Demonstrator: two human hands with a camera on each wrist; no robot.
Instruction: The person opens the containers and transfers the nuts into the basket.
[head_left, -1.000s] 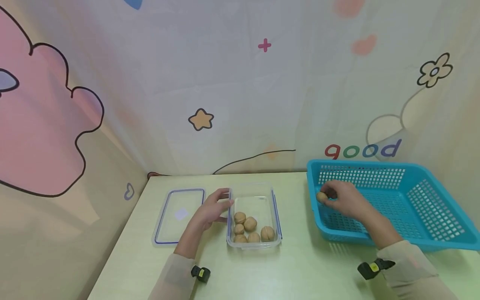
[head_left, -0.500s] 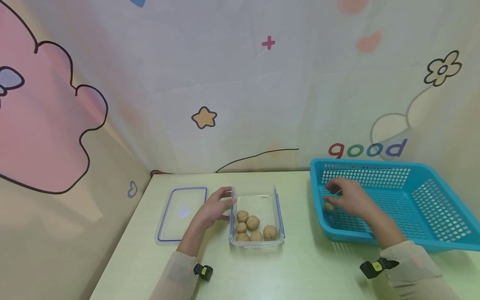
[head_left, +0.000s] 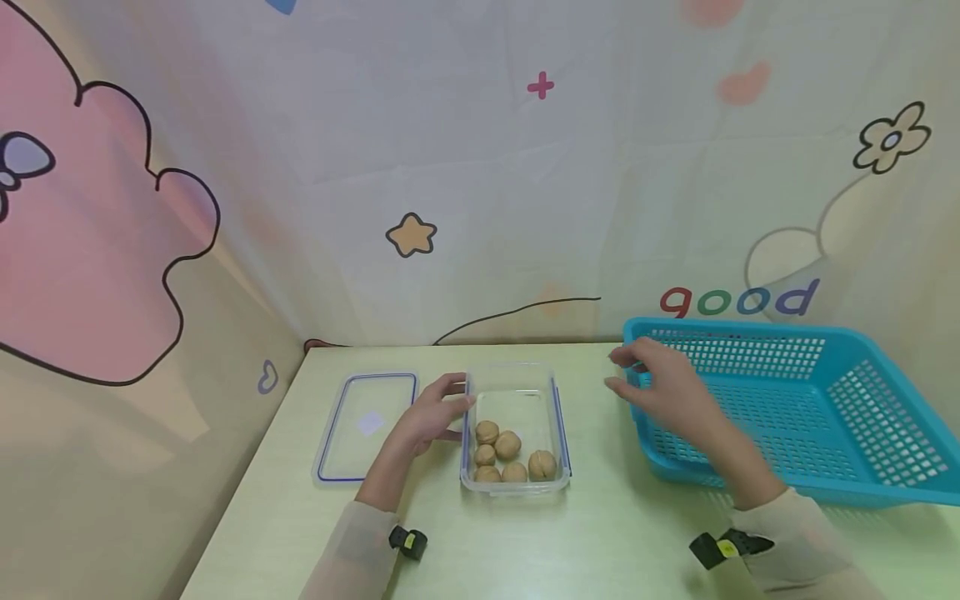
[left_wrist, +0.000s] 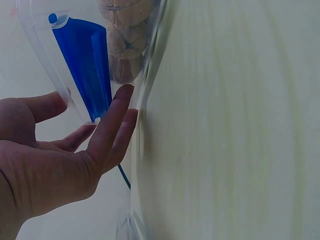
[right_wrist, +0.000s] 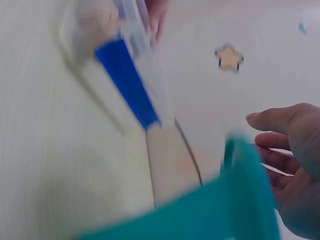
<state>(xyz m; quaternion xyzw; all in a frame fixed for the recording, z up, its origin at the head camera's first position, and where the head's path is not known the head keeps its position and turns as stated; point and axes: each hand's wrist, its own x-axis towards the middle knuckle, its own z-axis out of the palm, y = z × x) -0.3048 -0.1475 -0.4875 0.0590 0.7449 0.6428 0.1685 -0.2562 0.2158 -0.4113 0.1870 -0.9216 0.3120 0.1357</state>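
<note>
A clear plastic container (head_left: 513, 492) with several walnuts (head_left: 507, 445) in its near half stands mid-table. My left hand (head_left: 435, 417) rests against its left side, fingers mostly straight; the left wrist view shows the fingertips (left_wrist: 125, 92) beside a blue side clip (left_wrist: 85, 65). My right hand (head_left: 671, 396) hovers over the left rim of a blue mesh basket (head_left: 780, 425). Its thumb and fingers are spread apart with nothing between them. No walnut shows in the basket, though the hand and forearm cover part of its left side.
A clear lid with a blue seal (head_left: 337, 425) lies flat left of the container, partly behind my left arm. A patterned cloth (head_left: 480, 208) hangs behind the table. Bare tabletop (head_left: 592, 433) lies between container and basket.
My right hand let go of a walnut inside the basket's left side, then moved left and up over the rim. The walnut is now out of sight. The left hand stays at the container.
</note>
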